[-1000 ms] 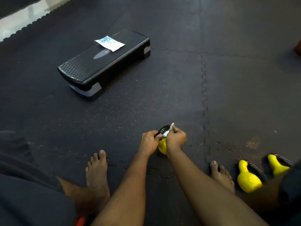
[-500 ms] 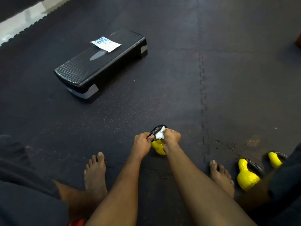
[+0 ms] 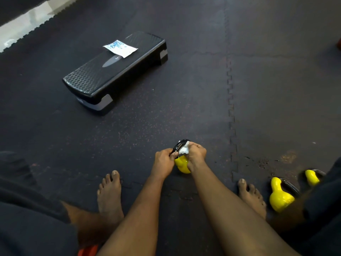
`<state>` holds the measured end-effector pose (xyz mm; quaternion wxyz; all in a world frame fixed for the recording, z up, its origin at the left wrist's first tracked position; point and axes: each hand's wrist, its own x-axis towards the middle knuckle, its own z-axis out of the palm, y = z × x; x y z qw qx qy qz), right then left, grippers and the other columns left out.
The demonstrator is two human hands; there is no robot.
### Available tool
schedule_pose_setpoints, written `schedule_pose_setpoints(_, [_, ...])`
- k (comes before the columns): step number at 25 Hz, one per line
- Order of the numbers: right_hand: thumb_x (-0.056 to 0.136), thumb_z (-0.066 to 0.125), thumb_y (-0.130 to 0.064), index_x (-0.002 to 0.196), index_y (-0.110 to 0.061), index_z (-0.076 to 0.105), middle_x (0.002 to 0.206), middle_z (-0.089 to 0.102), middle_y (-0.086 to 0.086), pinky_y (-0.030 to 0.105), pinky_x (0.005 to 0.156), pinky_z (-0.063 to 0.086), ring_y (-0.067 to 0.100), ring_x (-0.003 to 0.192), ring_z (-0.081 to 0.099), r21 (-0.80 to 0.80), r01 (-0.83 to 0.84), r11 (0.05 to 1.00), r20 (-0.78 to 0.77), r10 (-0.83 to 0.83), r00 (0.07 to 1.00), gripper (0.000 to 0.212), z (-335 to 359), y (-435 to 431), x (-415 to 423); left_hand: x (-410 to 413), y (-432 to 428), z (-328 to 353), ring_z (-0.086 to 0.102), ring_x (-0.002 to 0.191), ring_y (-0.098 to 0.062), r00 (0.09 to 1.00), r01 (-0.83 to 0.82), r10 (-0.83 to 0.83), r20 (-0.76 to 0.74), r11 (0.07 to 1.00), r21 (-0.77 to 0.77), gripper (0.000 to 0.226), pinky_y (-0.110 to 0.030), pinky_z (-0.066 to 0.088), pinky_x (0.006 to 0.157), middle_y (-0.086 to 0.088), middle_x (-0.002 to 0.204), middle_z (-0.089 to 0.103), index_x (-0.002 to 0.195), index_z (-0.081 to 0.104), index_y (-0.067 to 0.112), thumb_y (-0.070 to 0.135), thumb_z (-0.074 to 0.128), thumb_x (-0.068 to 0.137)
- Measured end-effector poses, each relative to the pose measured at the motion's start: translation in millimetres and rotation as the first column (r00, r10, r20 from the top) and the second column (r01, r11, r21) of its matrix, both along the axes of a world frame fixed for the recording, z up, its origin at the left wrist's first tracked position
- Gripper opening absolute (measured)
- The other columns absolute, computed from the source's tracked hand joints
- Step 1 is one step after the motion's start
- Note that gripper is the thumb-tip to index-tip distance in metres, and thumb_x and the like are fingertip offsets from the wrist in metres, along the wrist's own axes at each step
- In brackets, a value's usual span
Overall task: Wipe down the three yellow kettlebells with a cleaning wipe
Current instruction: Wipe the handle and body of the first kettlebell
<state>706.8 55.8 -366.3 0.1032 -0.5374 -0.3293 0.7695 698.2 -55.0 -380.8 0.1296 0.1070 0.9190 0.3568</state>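
Head view: at lower centre of the frame the left hand [image 3: 163, 161] grips the black handle [image 3: 180, 145] of a yellow kettlebell [image 3: 181, 166] tipped on the dark rubber floor [image 3: 276, 89]. The right hand [image 3: 196, 154] is closed around a crumpled white wipe [image 3: 184, 149], pressing it to that handle. Two more yellow kettlebells [image 3: 280, 197] [image 3: 311, 177] lie at lower right beside a bare foot [image 3: 251, 196]. At upper left a black step platform [image 3: 114, 71] carries a wipe packet [image 3: 120, 48]
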Motion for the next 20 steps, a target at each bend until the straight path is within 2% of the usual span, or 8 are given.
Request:
schedule_pose_setpoints(4, [0.067,0.056,0.002,0.108,0.001,0.063,0.097,0.070,0.027,0.059,0.065,0.055,0.039,0.082,0.070,-0.112,-0.041,0.993,-0.036,0.038,0.999,0.041,-16,0,-4,0,-3,-1,0.063,0.081,-0.026,1.000,-0.003,0.003,0.013,1.000,-0.003,0.021,-0.031,0.044,0.070,-0.011,0.085,0.072,0.094,0.073,0.012,0.027,0.058,0.093])
schedule_pose_setpoints(7, [0.079,0.052,0.004,0.102,0.003,0.059,0.087,0.066,0.024,0.047,0.058,0.056,0.033,0.070,0.066,-0.092,-0.076,0.993,-0.027,0.074,0.997,0.024,5,-1,2,1,-3,1,0.061,0.073,-0.022,1.000,-0.005,0.004,0.021,1.000,0.013,0.022,-0.032,0.045,0.067,-0.010,0.078,0.070,0.088,0.073,0.012,0.029,0.059,0.091])
schedule_pose_setpoints(9, [0.082,0.047,0.007,0.106,0.005,0.058,0.087,0.065,0.024,0.044,0.051,0.055,0.033,0.069,0.064,-0.070,-0.133,0.989,-0.015,0.132,0.991,0.026,15,2,8,3,-2,2,0.059,0.068,-0.021,1.000,0.009,-0.009,0.009,1.000,0.009,0.023,-0.031,0.041,0.064,-0.010,0.074,0.069,0.084,0.072,0.011,0.030,0.061,0.091])
schedule_pose_setpoints(11, [0.086,0.050,0.007,0.106,0.004,0.058,0.089,0.064,0.024,0.035,0.044,0.053,0.030,0.064,0.062,-0.045,-0.171,0.984,-0.021,0.170,0.985,0.022,16,7,9,2,0,5,0.060,0.068,-0.022,1.000,0.029,-0.029,0.010,0.999,0.023,0.023,-0.033,0.043,0.064,-0.010,0.072,0.068,0.083,0.072,0.010,0.030,0.063,0.089])
schedule_pose_setpoints(13, [0.088,0.058,0.001,0.100,0.004,0.060,0.091,0.065,0.024,0.032,0.048,0.054,0.028,0.064,0.061,0.009,-0.210,0.978,-0.023,0.210,0.977,0.012,15,12,10,1,3,8,0.061,0.066,-0.021,0.999,0.029,-0.032,0.036,0.997,0.078,0.022,-0.036,0.048,0.064,-0.008,0.069,0.068,0.081,0.073,0.011,0.032,0.069,0.084])
schedule_pose_setpoints(16, [0.086,0.065,-0.003,0.101,0.007,0.060,0.089,0.065,0.022,0.045,0.069,0.058,0.034,0.077,0.066,0.033,-0.296,0.955,-0.015,0.296,0.955,0.018,14,26,13,4,9,7,0.052,0.058,-0.011,0.995,0.004,-0.018,0.096,0.990,0.138,0.031,-0.033,0.047,0.058,0.000,0.064,0.063,0.073,0.065,0.013,0.042,0.079,0.072])
schedule_pose_setpoints(18, [0.087,0.064,-0.001,0.103,0.013,0.059,0.088,0.067,0.023,0.046,0.073,0.059,0.033,0.076,0.069,0.035,-0.406,0.913,-0.016,0.407,0.913,0.023,12,35,18,0,6,8,0.052,0.064,-0.008,0.991,-0.025,-0.005,0.135,0.977,0.214,0.035,-0.028,0.045,0.061,0.002,0.072,0.063,0.080,0.061,0.014,0.043,0.078,0.073])
schedule_pose_setpoints(20, [0.089,0.061,0.000,0.099,0.016,0.060,0.085,0.068,0.022,0.034,0.058,0.059,0.026,0.066,0.070,0.018,-0.489,0.872,-0.033,0.489,0.872,0.019,12,43,24,-14,1,10,0.061,0.087,-0.012,0.983,-0.035,-0.017,0.180,0.958,0.284,0.021,-0.028,0.048,0.079,0.003,0.095,0.067,0.099,0.063,0.022,0.040,0.063,0.089])
